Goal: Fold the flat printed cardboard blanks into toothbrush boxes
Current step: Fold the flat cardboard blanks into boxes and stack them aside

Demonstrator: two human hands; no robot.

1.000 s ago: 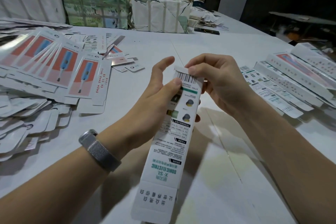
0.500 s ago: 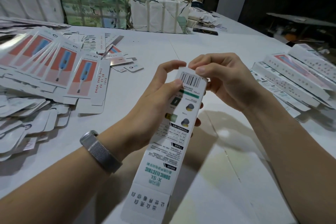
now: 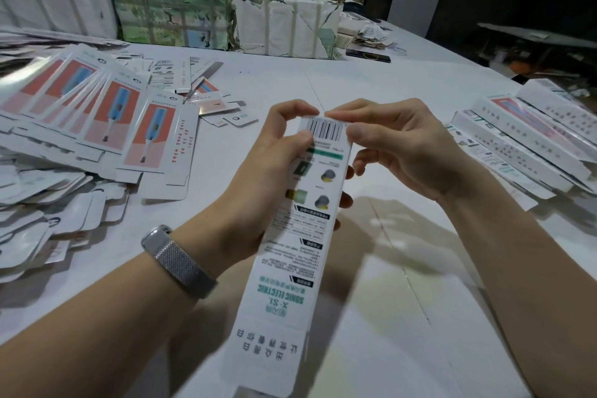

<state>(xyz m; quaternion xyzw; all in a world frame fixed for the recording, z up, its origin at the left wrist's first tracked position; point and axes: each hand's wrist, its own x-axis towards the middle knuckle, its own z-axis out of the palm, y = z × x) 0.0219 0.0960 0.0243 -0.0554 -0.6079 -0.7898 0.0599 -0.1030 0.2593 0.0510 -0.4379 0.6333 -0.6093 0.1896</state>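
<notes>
**Both hands at the barcode end of a half-folded box**

The toothbrush box (image 3: 300, 236) is held up above the white table (image 3: 403, 317), long and narrow, its barcode end away from the person and an open flap at the near end. The left hand (image 3: 274, 171) wraps around the box's upper part from the left, thumb pressed by the barcode, fingertips showing past the right edge. The right hand (image 3: 397, 145) pinches the box's far end, thumb and forefinger curled onto the top corner. A metal mesh wristband (image 3: 179, 260) sits on the left wrist. Left of the box lie fanned flat blanks (image 3: 106, 119) with red panels; right of it, a row of finished boxes (image 3: 523, 142). Beyond the box stand strapped bundles (image 3: 284, 26).
</notes>
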